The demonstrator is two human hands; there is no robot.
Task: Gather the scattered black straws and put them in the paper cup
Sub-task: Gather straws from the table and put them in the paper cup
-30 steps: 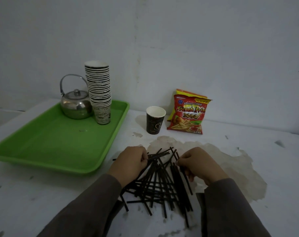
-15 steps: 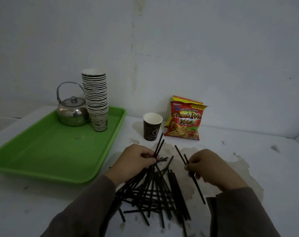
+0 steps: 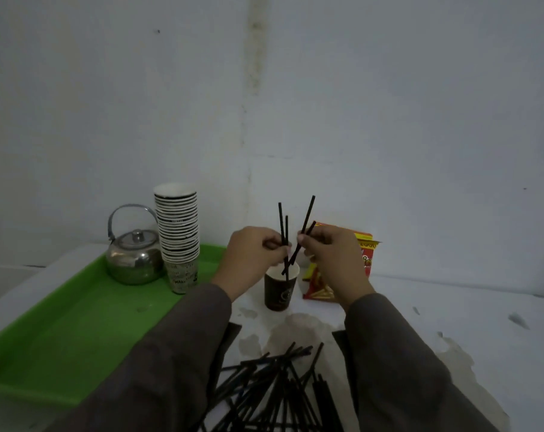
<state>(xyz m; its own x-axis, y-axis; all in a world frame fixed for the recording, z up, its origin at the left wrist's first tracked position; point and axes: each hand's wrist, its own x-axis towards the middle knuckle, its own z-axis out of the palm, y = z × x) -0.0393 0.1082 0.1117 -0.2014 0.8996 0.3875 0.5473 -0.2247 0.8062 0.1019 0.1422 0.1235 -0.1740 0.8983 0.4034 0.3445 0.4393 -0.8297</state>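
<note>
A dark paper cup (image 3: 279, 292) with a white inside stands on the white table past the pile. Both hands hover right above its mouth. My left hand (image 3: 251, 257) pinches two upright black straws (image 3: 283, 227) whose lower ends reach into the cup. My right hand (image 3: 332, 254) pinches two more black straws (image 3: 307, 220), tilted to the right, with their lower tips at the cup's rim. A heap of several loose black straws (image 3: 277, 388) lies crisscrossed on the table near me, between my sleeves.
A green tray (image 3: 77, 332) at the left carries a steel kettle (image 3: 133, 257) and a tall stack of paper cups (image 3: 178, 236). A red and yellow snack bag (image 3: 365, 254) leans against the wall behind my right hand. A brownish stain (image 3: 298, 328) marks the table.
Both hands lifted from the pile with straws and moved away from me to the cup. The straws now stand upright over its mouth. The camera tilted up.
</note>
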